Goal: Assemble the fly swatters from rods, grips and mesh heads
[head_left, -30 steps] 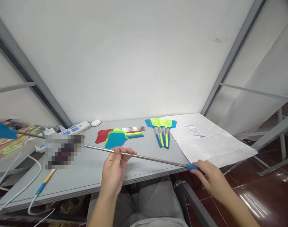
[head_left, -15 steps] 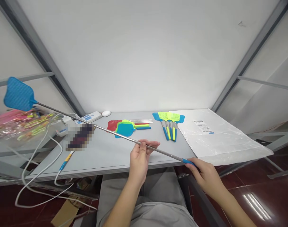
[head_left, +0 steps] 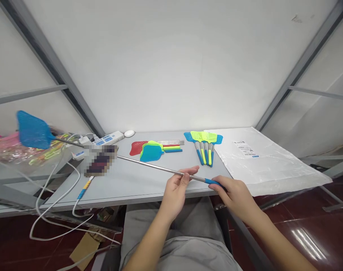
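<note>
A fly swatter point(head_left: 149, 164) with a blue head and a long metal rod stretches across the view, its head out to the left past the table. My left hand point(head_left: 175, 190) pinches the rod between thumb and fingers. Around the blue handle at the rod's right end, my right hand point(head_left: 233, 195) is closed. Loose swatter heads point(head_left: 151, 151) in red, yellow-green and blue lie on the table behind the rod. Beside them are thin metal rods point(head_left: 171, 142) and coloured handles point(head_left: 173, 148). Several shorter swatters point(head_left: 204, 146), blue and yellow-green, are fanned out farther right.
A white plastic bag point(head_left: 261, 162) with a label covers the table's right part and overhangs its front edge. At left stand a power strip point(head_left: 106, 140), a blurred-out device point(head_left: 100, 161) on a cable, and bagged colourful items point(head_left: 5, 146). White cables point(head_left: 37, 210) hang down there.
The swatter's head has come down and the handle end has shifted left. My hands are now closer together, the left one nearer the blue handle. The view has shifted slightly.
</note>
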A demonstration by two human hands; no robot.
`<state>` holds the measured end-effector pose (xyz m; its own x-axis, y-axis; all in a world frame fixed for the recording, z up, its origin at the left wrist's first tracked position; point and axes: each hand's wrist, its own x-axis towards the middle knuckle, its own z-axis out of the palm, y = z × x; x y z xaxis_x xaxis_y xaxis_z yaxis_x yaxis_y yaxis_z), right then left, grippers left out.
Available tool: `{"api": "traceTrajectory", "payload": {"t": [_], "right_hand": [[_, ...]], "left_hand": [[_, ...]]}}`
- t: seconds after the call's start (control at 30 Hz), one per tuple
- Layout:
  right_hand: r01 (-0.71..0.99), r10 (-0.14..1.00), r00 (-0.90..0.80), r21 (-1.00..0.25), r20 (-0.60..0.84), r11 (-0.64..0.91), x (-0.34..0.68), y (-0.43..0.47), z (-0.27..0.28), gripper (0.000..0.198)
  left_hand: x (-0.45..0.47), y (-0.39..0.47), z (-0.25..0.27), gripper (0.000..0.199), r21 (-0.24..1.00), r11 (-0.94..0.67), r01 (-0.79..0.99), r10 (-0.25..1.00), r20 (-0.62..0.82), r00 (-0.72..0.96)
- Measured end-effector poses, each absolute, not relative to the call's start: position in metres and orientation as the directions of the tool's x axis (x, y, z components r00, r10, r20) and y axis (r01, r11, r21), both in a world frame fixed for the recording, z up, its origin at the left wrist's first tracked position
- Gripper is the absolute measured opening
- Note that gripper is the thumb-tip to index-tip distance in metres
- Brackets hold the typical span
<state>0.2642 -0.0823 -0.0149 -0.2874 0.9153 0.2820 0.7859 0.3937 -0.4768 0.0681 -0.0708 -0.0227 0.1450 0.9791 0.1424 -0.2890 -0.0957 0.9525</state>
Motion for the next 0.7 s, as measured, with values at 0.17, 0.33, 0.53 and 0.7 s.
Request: {"api": "traceTrajectory", "payload": {"t": [0.17, 0.33, 0.53, 0.7], "right_hand": [[0.777, 0.916, -0.285, -0.491, 0.283, 0.394, 0.274, -0.089, -0.022, 0.029], [0.794, 0.885, -0.339, -0.408, 0.318, 0.451, 0.294, -0.089, -0.027, 0.026], [0.837, 0.916, -0.297, -0.387, 0.269, 0.385, 0.328, -0.088, -0.029, 0.027], [0.854, 0.948, -0.267, -0.413, 0.173, 0.316, 0.36, -0.085, -0.037, 0.03]], "left_hand": [[0.014, -0.063, -0.022, 0.041, 0.925, -0.16, -0.344, 0.986, 0.165, -0.013], [-0.04, -0.048, -0.017, 0.036, 0.815, -0.351, -0.46, 0.908, 0.176, -0.38], [-0.075, -0.058, -0.013, 0.037, 0.85, -0.404, -0.338, 0.865, 0.234, -0.444], [-0.104, -0.071, -0.02, 0.034, 0.778, -0.474, -0.412, 0.793, 0.173, -0.584]]}}
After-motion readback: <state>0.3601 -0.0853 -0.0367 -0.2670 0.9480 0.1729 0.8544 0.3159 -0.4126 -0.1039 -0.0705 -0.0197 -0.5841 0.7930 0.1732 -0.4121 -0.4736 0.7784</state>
